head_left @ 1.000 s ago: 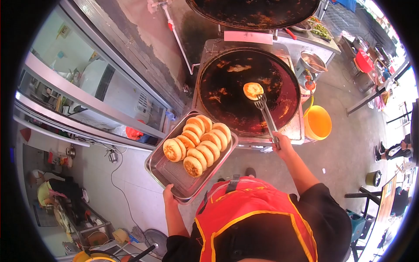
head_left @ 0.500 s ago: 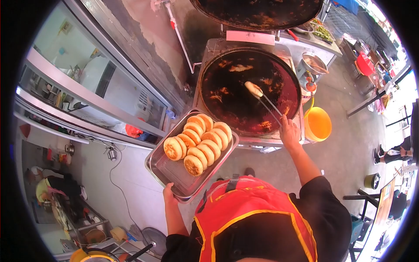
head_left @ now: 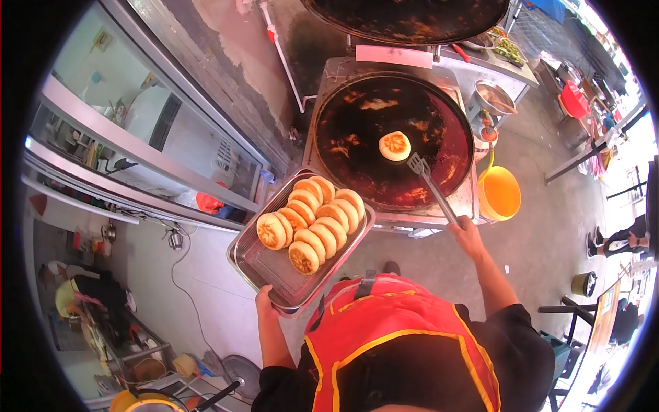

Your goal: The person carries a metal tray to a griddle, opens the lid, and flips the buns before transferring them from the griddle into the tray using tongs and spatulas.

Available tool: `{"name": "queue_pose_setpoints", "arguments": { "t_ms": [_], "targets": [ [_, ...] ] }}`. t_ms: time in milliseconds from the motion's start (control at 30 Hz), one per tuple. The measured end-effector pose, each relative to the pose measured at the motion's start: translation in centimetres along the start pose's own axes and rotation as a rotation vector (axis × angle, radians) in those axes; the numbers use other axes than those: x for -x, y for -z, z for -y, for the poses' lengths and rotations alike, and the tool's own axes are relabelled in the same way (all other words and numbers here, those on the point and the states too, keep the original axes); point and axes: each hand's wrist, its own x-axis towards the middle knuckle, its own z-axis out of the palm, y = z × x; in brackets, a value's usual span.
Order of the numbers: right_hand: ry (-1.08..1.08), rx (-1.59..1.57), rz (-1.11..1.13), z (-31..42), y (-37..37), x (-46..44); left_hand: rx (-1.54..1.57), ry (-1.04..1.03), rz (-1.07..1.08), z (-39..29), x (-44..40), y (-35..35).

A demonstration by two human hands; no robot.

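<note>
My left hand grips the near edge of a metal tray with a mesh bottom. Two rows of round browned flatbreads stand on edge in it. In my right hand are metal tongs, their slotted tips over the big dark griddle. One flatbread lies flat on the griddle, browned face up, just left of the tong tips and apart from them.
The raised griddle lid is at the back. A yellow bucket stands right of the stove, below a metal pot. A glazed metal frame runs along the left. Other people are at both sides.
The flatbread that the tongs held on edge now lies flat on the griddle. My right hand and the tongs have drawn back toward me. The tray stays nearly still.
</note>
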Motion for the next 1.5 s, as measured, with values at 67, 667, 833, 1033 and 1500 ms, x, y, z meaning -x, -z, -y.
{"name": "queue_pose_setpoints", "arguments": {
  "t_ms": [67, 667, 833, 1033, 1500],
  "targets": [
    [-0.127, -0.207, 0.087, 0.5, -0.9, 0.6, 0.001, 0.001, 0.005, 0.0, -0.2, 0.1],
    [-0.26, -0.66, 0.234, 3.0, -1.5, 2.1, -0.025, -0.005, -0.006, -0.1, 0.2, -0.4],
    [-0.39, -0.83, 0.259, 3.6, -2.1, 1.0, -0.03, 0.0, 0.008, -0.1, 0.2, -0.3],
    [-0.429, -1.027, 0.241, 5.9, -7.2, -4.6, -0.027, 0.031, -0.051, -0.6, 1.1, -1.2],
    [0.01, -0.476, 0.493, 11.3, -4.6, 4.3, -0.029, -0.067, -0.014, 0.3, -0.7, 0.8]
  ]
}}
